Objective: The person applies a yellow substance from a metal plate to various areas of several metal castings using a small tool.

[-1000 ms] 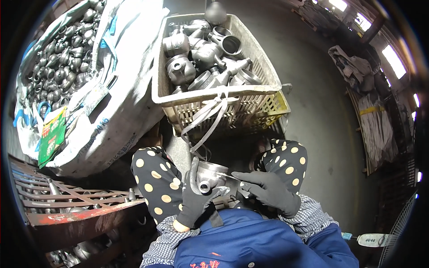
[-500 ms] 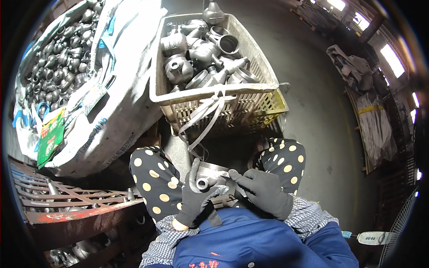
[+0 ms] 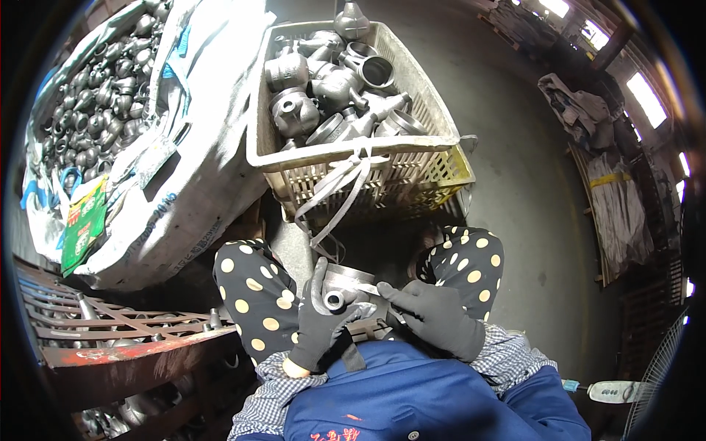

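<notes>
My gloved left hand [image 3: 321, 327] is wrapped around a grey metal casting [image 3: 348, 279], a rounded hollow body with a ribbed or threaded top and a short pipe stub. The open end of that stub faces me. At the casting's right side is my gloved right hand [image 3: 434, 320], index finger stretched along a thin pale metal tool [image 3: 368, 289] whose tip meets the casting. Most of the tool is hidden by the fingers, so its exact kind cannot be made out. Both hands are low between my knees, in front of my blue apron.
Ahead stands a pale plastic crate [image 3: 353, 151] heaped with similar castings [image 3: 334, 88], a white strap tied at its front. A large white woven sack [image 3: 213, 147] of smaller castings is at the left. Nearer left is a rusty metal cage [image 3: 132, 353]; a fan [image 3: 651, 389] stands at lower right.
The casting has tilted very slightly in my left hand, and my right hand has shifted a touch. Both keep their hold.
</notes>
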`<state>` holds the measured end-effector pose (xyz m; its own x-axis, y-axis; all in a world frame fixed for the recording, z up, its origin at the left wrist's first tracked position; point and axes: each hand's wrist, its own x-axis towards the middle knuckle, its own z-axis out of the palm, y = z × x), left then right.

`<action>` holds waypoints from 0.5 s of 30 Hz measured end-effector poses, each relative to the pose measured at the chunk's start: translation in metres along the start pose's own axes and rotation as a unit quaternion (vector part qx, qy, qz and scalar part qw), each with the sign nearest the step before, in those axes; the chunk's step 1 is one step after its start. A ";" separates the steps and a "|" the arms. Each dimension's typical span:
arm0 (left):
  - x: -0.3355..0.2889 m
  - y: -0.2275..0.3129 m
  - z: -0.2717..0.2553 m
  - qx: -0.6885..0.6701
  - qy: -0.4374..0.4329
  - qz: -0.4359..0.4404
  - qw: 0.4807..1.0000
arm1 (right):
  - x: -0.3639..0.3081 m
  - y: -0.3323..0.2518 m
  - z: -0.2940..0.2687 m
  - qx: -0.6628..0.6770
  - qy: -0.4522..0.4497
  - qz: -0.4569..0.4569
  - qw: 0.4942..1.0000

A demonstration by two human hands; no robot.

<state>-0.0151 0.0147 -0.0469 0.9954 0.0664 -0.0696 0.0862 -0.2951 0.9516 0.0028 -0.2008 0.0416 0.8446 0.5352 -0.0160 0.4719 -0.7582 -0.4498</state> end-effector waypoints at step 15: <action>0.003 -0.007 0.007 0.218 0.088 0.215 0.948 | 0.015 0.027 -0.006 0.280 -0.091 0.078 0.953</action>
<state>-0.0127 0.0102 -0.0559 0.9229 -0.0028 0.3851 -0.2790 -0.6942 0.6636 0.0297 -0.2157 0.0341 0.8118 0.5265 -0.2525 0.0929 -0.5433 -0.8344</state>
